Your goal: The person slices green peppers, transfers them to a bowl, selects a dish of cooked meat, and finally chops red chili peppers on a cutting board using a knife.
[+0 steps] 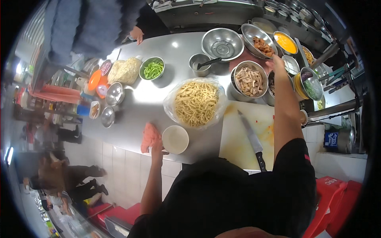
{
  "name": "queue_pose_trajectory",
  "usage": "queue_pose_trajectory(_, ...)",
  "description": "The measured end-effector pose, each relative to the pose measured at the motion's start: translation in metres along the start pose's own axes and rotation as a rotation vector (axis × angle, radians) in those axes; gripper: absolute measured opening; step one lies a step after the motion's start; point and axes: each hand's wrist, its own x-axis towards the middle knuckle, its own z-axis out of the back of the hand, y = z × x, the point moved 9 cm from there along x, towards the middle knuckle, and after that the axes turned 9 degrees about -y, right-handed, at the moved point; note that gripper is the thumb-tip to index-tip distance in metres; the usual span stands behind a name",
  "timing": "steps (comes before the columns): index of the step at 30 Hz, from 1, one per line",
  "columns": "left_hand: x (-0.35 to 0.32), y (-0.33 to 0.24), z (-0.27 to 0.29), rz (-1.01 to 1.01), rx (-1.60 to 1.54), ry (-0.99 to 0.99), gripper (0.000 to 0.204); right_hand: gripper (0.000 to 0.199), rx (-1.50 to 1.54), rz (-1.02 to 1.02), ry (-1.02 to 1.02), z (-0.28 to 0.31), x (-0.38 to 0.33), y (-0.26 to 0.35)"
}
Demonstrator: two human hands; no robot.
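My left hand [157, 150] grips the rim of a pale, round bowl [175, 139] at the table's near edge. A crumpled pink cloth [150, 135] lies against that hand. Stretched far to the right, my right hand [277, 62] has its fingers at the near rim of a metal bowl [251, 33] with brown chunks [262, 47] in it; the fingers are partly hidden. Thick yellow noodles [196, 103] fill a bowl lined with clear plastic in the middle. Below my right arm, a metal pot holds pale sliced meat [249, 80].
A black-handled knife [251, 131] lies on the stained cutting board [234, 135]. Farther off are a metal bowl [222, 43], a pot with a black-handled utensil [199, 65], chopped greens [153, 70] and orange liquid [285, 43]. Another person's hand [137, 34] rests at the far edge.
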Motion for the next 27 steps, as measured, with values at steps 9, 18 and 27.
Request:
queue_pose_trajectory(9,0.057,0.02,0.048,0.018,0.092,-0.147,0.042,0.036,0.123,-0.109,0.055,-0.028,0.01,0.006)
queue_pose_trajectory(18,0.102,-0.011,0.083,-0.177,0.104,-0.297,0.036,0.034,0.223,0.044,0.061,-0.019,-0.069,0.056)
queue_pose_trajectory(27,0.038,-0.125,0.025,-0.842,-0.125,-0.024,0.05,0.027,0.289,0.177,0.062,0.005,-0.154,0.071)
